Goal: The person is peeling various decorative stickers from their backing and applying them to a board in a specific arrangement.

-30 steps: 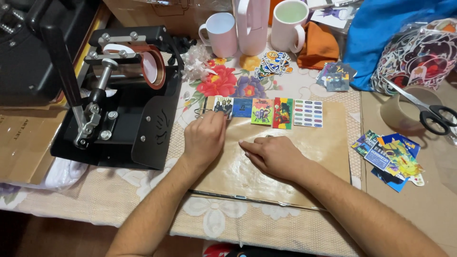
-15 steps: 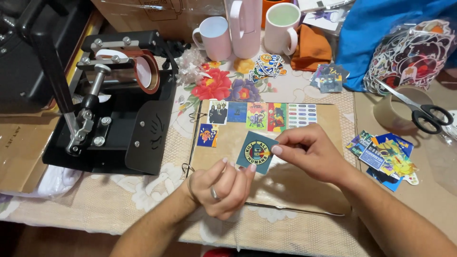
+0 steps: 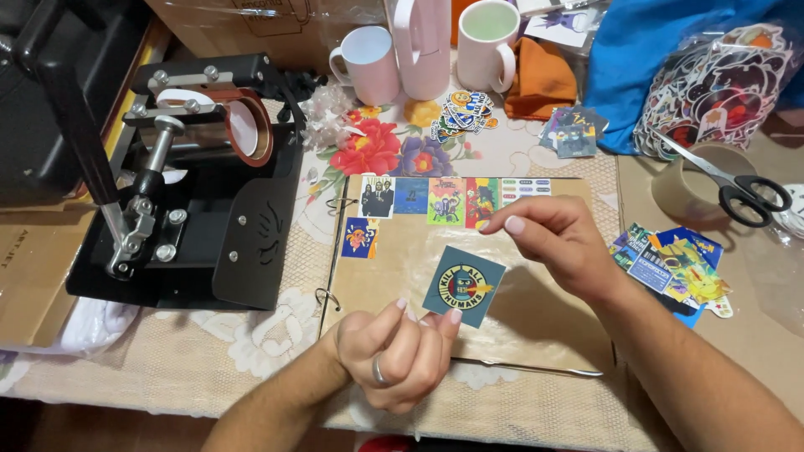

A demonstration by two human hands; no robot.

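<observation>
My left hand pinches the lower corner of a square teal sticker with a round emblem, holding it just above a brown ring-bound album page. Hovering over the page's upper right is my right hand, fingers bent and apart, thumb and forefinger near the sticker's top edge, holding nothing I can see. A row of several small colourful stickers lines the top of the page, and one more sticker sits below at its left.
A black mug heat press stands at left. Two white mugs and a pink jug stand behind. Loose stickers lie at right, beside scissors on a tape roll and a bag of stickers.
A second ago both hands pressed flat on the page. Since then a sticker was placed at the left, and my left hand lifted the teal sticker while my right drew back slightly.
</observation>
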